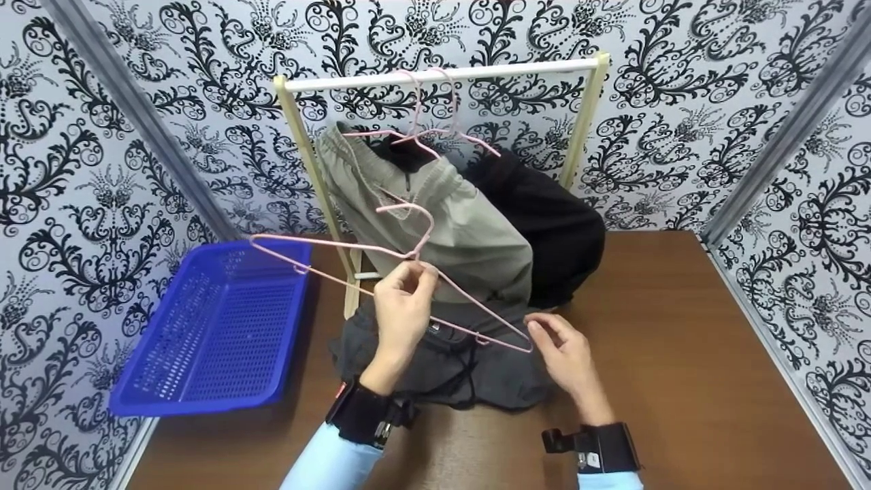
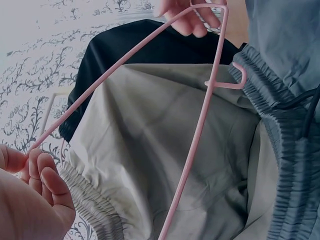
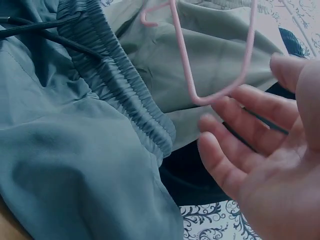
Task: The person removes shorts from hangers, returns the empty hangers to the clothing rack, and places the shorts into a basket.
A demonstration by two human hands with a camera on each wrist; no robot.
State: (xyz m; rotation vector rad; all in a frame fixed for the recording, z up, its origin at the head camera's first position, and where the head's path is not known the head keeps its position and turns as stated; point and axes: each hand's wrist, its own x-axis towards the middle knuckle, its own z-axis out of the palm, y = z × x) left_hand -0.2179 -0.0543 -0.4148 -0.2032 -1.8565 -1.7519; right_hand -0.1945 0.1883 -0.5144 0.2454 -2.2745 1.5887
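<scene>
Wire hanger (image 1: pixel 409 254) in pink, held up in front of the rack (image 1: pixel 517 70) and pinched just below its hook by thumb and fingers of the left grip (image 1: pixel 403 299). Hook upward, one shoulder out to the left and across the rim of the blue basket (image 1: pixel 197 408) in the head view, the other slanting down toward the right grip (image 1: pixel 563 350). Right grip slack, fingers slightly bent and parted, just beside the hanger's lower right corner; cannot tell of any contact between fingertips and wire.

Beneath the hanger, dark grey garment (image 1: pixel 500 374) lying on the bench (image 1: pixel 680 354), roughly midway between left and right edges, elastic waistband toward the far edge, dark drawstring (image 1: pixel 469 373) trailing from it. Bluer in both wrist views.

Near the far edge of the bench, white rod of the rack between pale wooden posts (image 1: pixel 304 163). On the rod, two hung hangers (image 1: pixel 414 136), also pink; below them, beige garment (image 1: pixel 463 224) with gathered waistband, and black garment (image 1: pixel 565 238) partly behind it to the right. At the left edge, basket with slotted floor, hiding part of that edge. Toward the near edge, black wrist straps (image 1: pixel 360 412) and light blue sleeves (image 1: pixel 333 463).
</scene>
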